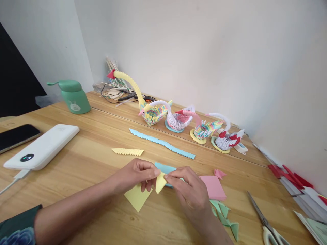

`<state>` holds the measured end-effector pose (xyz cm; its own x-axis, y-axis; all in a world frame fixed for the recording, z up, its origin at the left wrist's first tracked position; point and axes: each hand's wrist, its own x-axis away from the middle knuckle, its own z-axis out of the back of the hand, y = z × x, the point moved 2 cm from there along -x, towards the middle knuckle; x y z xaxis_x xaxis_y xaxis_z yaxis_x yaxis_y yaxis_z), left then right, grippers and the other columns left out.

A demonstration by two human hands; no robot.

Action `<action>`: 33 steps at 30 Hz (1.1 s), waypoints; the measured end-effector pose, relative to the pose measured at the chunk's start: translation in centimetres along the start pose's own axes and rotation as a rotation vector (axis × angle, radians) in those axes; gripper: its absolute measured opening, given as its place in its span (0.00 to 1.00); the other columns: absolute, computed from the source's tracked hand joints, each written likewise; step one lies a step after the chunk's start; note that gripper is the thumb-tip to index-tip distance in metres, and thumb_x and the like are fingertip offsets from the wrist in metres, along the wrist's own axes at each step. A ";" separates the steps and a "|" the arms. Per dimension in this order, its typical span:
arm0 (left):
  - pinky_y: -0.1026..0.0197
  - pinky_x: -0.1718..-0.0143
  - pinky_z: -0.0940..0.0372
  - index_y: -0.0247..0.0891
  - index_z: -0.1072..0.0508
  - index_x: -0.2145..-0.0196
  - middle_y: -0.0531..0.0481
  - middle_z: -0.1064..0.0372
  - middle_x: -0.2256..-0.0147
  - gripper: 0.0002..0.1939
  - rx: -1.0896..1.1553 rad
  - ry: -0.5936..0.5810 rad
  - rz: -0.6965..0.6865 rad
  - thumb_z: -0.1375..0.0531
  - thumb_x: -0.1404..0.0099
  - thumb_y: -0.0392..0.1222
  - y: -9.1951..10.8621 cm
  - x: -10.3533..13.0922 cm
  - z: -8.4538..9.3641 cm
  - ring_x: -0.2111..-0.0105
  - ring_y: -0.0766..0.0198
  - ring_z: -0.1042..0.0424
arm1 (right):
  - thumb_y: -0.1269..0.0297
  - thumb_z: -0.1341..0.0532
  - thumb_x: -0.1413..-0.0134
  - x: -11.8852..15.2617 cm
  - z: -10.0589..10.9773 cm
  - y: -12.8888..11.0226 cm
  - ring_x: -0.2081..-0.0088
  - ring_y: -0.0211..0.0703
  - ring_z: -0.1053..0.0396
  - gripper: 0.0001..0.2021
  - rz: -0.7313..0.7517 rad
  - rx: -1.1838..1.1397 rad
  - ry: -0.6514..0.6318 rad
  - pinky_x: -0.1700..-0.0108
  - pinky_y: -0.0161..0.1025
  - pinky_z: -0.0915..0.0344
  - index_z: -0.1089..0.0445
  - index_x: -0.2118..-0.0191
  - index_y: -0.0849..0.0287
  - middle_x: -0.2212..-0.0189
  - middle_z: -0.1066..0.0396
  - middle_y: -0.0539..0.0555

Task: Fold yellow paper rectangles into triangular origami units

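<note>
Yellow paper piece (160, 183): folded, held between both hands above the wooden table (97, 214). The left hand (141, 175) pinches its upper left corner between thumb and fingers. The right hand (190, 190) pinches its right corner with thumb and fingertips. Below the left hand, a flat yellow sheet (138, 201) lies on the table. Behind the hands sits blue paper (165, 167), partly hidden.

Right of the right hand: a pink paper stack (213, 188), a small pink folded piece (219, 174) at its far corner, and green folded pieces (227, 219) nearer the viewer. Scissors (264, 219) lie farther right, blades pointing away.

Beyond the hands: a short yellow pleated strip (127, 151) and a long blue pleated strip (163, 144). Four paper swans (178, 121) stand in a row along the wall. Far left: a white power bank (44, 146), a phone (17, 136) and a green bottle (74, 98).
</note>
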<state>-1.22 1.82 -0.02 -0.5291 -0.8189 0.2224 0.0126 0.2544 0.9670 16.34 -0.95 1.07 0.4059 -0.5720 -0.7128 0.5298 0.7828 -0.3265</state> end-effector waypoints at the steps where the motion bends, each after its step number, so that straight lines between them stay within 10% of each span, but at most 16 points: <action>1: 0.68 0.80 0.44 0.33 0.31 0.81 0.54 0.34 0.84 0.17 -0.029 0.017 0.002 0.41 0.43 0.48 0.0 -0.1 0.0 0.83 0.71 0.39 | 0.78 0.46 0.44 0.0 0.1 0.0 0.69 0.41 0.36 0.15 -0.001 -0.003 -0.018 0.72 0.37 0.38 0.28 0.59 0.54 0.71 0.29 0.54; 4: 0.68 0.80 0.45 0.33 0.33 0.83 0.54 0.36 0.85 0.17 -0.111 0.075 -0.009 0.42 0.43 0.48 -0.2 -0.2 0.1 0.84 0.72 0.42 | 0.78 0.47 0.45 -0.3 0.5 0.0 0.67 0.42 0.33 0.16 -0.087 -0.090 -0.122 0.69 0.38 0.36 0.27 0.59 0.54 0.68 0.28 0.55; 8: 0.68 0.79 0.47 0.34 0.32 0.83 0.55 0.39 0.85 0.17 -0.216 0.128 -0.069 0.43 0.42 0.46 0.0 0.0 0.0 0.83 0.72 0.43 | 0.68 0.46 0.42 -0.5 1.1 0.6 0.57 0.45 0.30 0.12 -0.569 -0.383 -0.265 0.58 0.41 0.34 0.29 0.55 0.52 0.58 0.27 0.54; 12: 0.68 0.77 0.47 0.34 0.33 0.83 0.56 0.40 0.83 0.17 -0.266 0.124 -0.122 0.45 0.40 0.45 0.1 0.3 -0.5 0.80 0.71 0.43 | 0.54 0.48 0.41 -0.2 0.6 0.9 0.68 0.42 0.30 0.16 -0.826 -0.548 -0.312 0.65 0.38 0.35 0.28 0.58 0.57 0.70 0.27 0.53; 22: 0.68 0.77 0.49 0.35 0.37 0.85 0.56 0.45 0.83 0.18 -0.319 0.112 -0.150 0.45 0.41 0.43 0.2 0.2 -1.0 0.80 0.71 0.46 | 0.59 0.44 0.43 0.0 -0.3 0.8 0.73 0.37 0.37 0.11 -0.839 -0.518 -0.350 0.70 0.33 0.41 0.31 0.72 0.59 0.77 0.34 0.48; 33: 0.69 0.79 0.52 0.35 0.31 0.79 0.57 0.46 0.81 0.11 -0.413 0.066 -0.136 0.45 0.42 0.41 -0.7 0.1 -1.1 0.80 0.71 0.48 | 0.66 0.48 0.40 -0.6 0.3 0.1 0.73 0.39 0.37 0.11 -0.437 -0.139 -0.405 0.70 0.35 0.43 0.34 0.73 0.56 0.77 0.35 0.49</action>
<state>-0.33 1.01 -0.51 -0.4939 -0.8654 0.0845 0.2920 -0.0735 0.9536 16.42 -0.59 1.63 0.4384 -0.8737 -0.2108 0.6199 0.4638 -0.6330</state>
